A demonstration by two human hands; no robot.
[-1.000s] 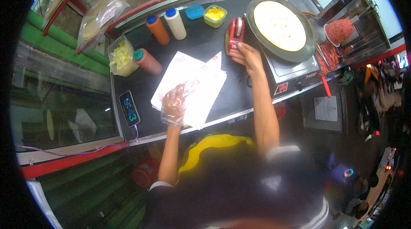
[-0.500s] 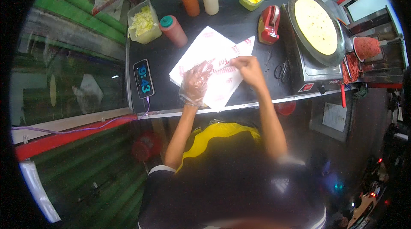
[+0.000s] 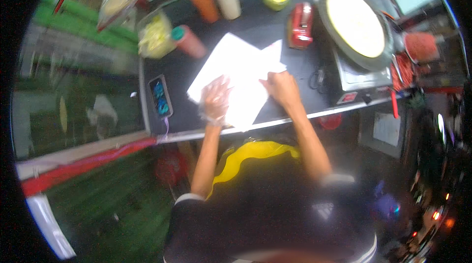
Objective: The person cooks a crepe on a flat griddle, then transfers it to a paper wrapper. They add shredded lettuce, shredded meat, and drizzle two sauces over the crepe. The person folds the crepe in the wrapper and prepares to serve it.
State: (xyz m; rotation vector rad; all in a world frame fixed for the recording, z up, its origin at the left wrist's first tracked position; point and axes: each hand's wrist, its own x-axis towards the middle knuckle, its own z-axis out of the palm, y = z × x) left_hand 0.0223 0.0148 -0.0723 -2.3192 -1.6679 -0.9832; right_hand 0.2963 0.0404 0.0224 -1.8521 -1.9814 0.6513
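White printed wrapping paper [image 3: 241, 66] lies in overlapping sheets on the dark counter in front of me. My left hand [image 3: 215, 98], in a clear plastic glove, rests on the paper's left part with its fingers stretched out. At the right edge my right hand [image 3: 282, 87], bare, has its fingers closed on the wrapping paper. Motion blur softens the picture, and how many sheets the fingers hold is hidden.
A red tape dispenser [image 3: 301, 26] and scissors [image 3: 317, 81] lie right of the paper. A griddle [image 3: 386, 59] carries a flatbread [image 3: 355, 23]. Sauce bottles [image 3: 204, 4], a tub of shredded cabbage [image 3: 155, 36] and a phone [image 3: 161, 96] stand or lie around.
The whole view has shifted and blurred. My right hand has moved slightly nearer and to the right along the paper. My left hand stays on it.
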